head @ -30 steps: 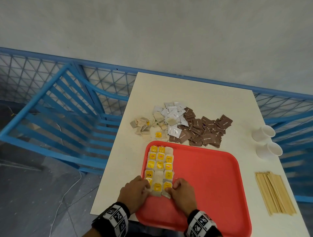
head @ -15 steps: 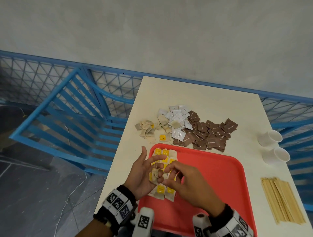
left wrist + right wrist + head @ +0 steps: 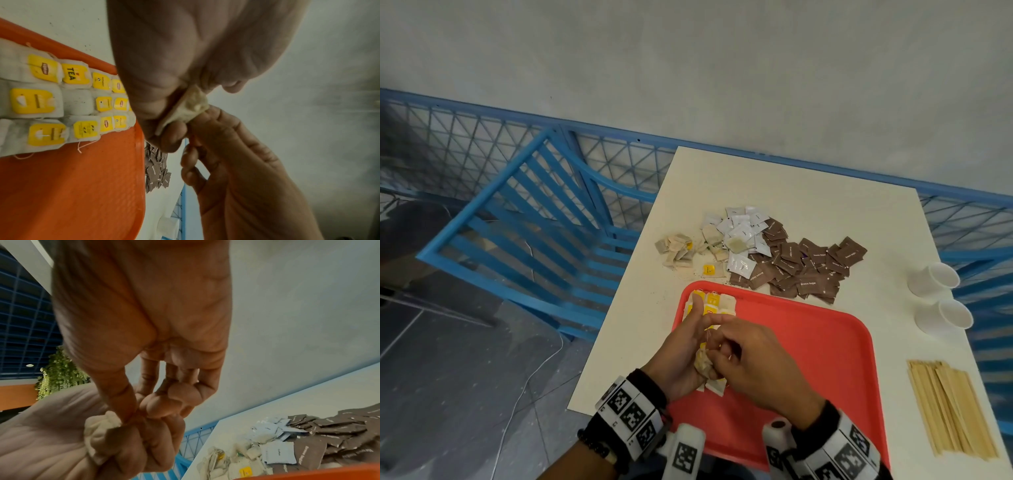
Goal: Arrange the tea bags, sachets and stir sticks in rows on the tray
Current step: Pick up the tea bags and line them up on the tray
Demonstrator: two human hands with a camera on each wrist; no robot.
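A red tray lies at the table's near edge. Tea bags with yellow tags lie in three rows along its left side, sharp in the left wrist view. Above these rows my left hand grips a crumpled tea bag in its curled fingers. My right hand meets it and pinches the same bag with thumb and forefinger. The right wrist view shows that tea bag bunched between both hands. The hands hide the near ends of the rows.
Beyond the tray lie loose tea bags, white sachets and brown sachets. Two white cups stand at the right edge, with stir sticks nearer me. A blue chair stands left of the table.
Both hands rested on the near end of the rows a second ago. They have risen off the tray and now hold one tea bag between them.
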